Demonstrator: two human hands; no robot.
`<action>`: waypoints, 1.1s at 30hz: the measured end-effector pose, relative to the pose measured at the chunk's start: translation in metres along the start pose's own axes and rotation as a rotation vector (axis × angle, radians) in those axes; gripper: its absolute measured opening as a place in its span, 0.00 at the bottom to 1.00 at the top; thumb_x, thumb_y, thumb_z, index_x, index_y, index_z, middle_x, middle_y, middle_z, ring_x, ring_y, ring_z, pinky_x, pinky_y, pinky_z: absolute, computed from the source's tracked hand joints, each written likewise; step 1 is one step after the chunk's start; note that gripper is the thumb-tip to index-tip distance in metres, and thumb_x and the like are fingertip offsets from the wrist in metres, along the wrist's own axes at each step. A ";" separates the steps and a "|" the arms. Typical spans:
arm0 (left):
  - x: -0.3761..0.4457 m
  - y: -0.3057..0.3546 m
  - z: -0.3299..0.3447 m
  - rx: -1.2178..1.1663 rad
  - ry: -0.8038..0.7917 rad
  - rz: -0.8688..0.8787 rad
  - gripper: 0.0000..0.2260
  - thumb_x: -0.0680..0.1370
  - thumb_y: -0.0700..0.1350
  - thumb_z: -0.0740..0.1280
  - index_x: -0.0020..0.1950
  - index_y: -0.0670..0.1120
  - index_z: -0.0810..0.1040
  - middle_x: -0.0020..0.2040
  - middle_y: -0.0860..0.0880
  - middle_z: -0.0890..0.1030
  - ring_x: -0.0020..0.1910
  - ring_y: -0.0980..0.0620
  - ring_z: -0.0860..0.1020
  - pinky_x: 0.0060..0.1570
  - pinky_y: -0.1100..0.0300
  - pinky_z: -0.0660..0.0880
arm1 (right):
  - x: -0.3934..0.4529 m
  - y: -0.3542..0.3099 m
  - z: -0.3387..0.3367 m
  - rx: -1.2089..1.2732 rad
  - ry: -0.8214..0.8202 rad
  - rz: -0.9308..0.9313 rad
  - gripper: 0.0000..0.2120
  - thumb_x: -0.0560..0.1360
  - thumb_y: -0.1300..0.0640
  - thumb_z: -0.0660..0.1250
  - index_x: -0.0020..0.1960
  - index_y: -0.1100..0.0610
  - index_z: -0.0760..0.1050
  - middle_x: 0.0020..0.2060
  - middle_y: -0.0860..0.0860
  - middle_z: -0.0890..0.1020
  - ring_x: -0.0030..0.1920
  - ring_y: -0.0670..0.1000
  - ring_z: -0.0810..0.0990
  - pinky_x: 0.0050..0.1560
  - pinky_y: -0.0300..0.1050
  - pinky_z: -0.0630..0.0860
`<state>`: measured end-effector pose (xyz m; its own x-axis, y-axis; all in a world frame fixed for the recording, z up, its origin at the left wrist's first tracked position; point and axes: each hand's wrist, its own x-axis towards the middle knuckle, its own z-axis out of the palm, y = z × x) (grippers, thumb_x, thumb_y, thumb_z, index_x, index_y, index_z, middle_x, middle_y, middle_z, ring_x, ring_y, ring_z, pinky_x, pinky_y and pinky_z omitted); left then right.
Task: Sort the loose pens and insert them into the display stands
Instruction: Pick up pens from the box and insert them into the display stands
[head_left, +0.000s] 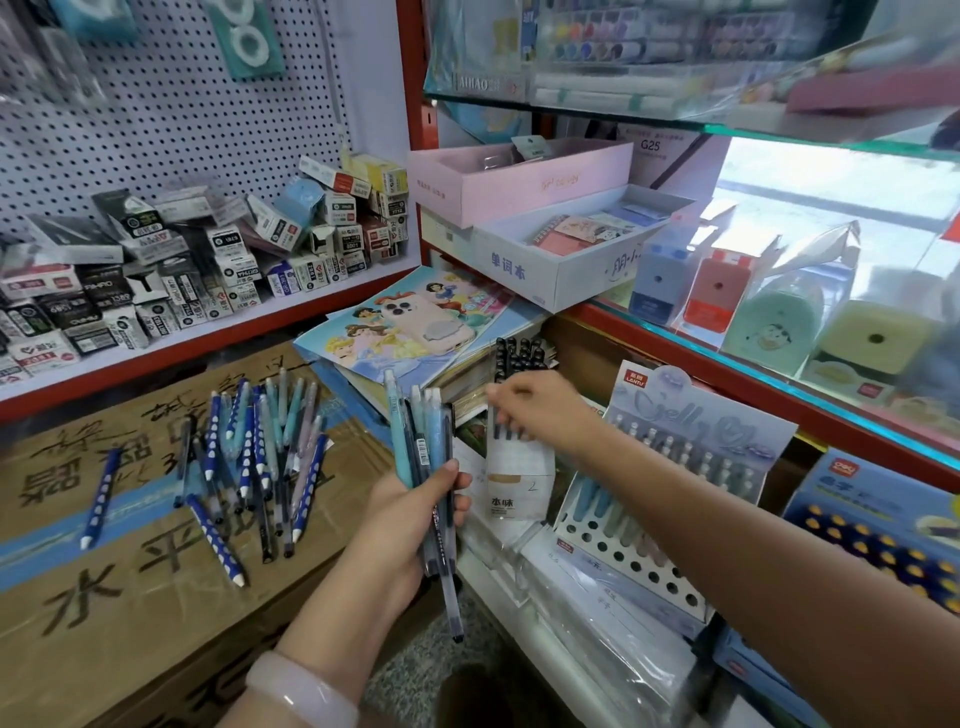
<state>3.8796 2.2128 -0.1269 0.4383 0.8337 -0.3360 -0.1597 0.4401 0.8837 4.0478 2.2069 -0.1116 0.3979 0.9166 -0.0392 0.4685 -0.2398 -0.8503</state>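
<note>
My left hand (410, 525) grips a bundle of pens (423, 462), pale blue, teal and dark, held upright. My right hand (540, 410) reaches over a white pen box (519, 483), fingers pinched at the dark caps of the pens standing in it. To the right stands a tiered display stand (639, 561) with round holes, some filled with pastel pens. Behind it a black-capped pen stand (519, 353) shows. A pile of loose pens (260, 457), many blue with white dots, lies on a cardboard box (104, 597) at the left.
A phone in a pink case (426, 327) rests on colouring books. Small refill boxes (208, 270) fill the left shelf. A red-framed glass shelf (779, 364) with sharpeners runs on the right. A blue product box (883, 525) sits at the far right.
</note>
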 end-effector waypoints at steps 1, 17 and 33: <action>-0.002 -0.001 0.001 -0.005 -0.015 -0.003 0.04 0.78 0.36 0.63 0.51 0.39 0.75 0.33 0.45 0.78 0.25 0.53 0.73 0.23 0.64 0.72 | -0.005 -0.007 0.005 0.104 -0.099 0.017 0.12 0.79 0.51 0.62 0.46 0.58 0.77 0.38 0.52 0.79 0.37 0.47 0.76 0.38 0.38 0.75; -0.009 -0.001 0.003 -0.033 -0.047 -0.076 0.03 0.78 0.36 0.62 0.48 0.37 0.74 0.38 0.40 0.78 0.26 0.52 0.79 0.29 0.62 0.79 | -0.011 -0.025 -0.026 0.507 0.022 0.123 0.03 0.78 0.62 0.62 0.47 0.61 0.74 0.36 0.53 0.77 0.35 0.46 0.77 0.35 0.33 0.77; -0.001 0.003 -0.005 0.048 0.050 -0.118 0.03 0.78 0.36 0.63 0.44 0.42 0.74 0.36 0.44 0.78 0.25 0.54 0.76 0.25 0.65 0.76 | 0.024 0.027 0.006 -0.215 0.394 -0.123 0.05 0.79 0.57 0.60 0.50 0.59 0.69 0.42 0.60 0.81 0.44 0.59 0.81 0.46 0.59 0.78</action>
<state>3.8739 2.2151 -0.1252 0.4064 0.7931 -0.4536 -0.0665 0.5208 0.8511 4.0657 2.2237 -0.1388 0.5788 0.7611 0.2927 0.6673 -0.2358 -0.7064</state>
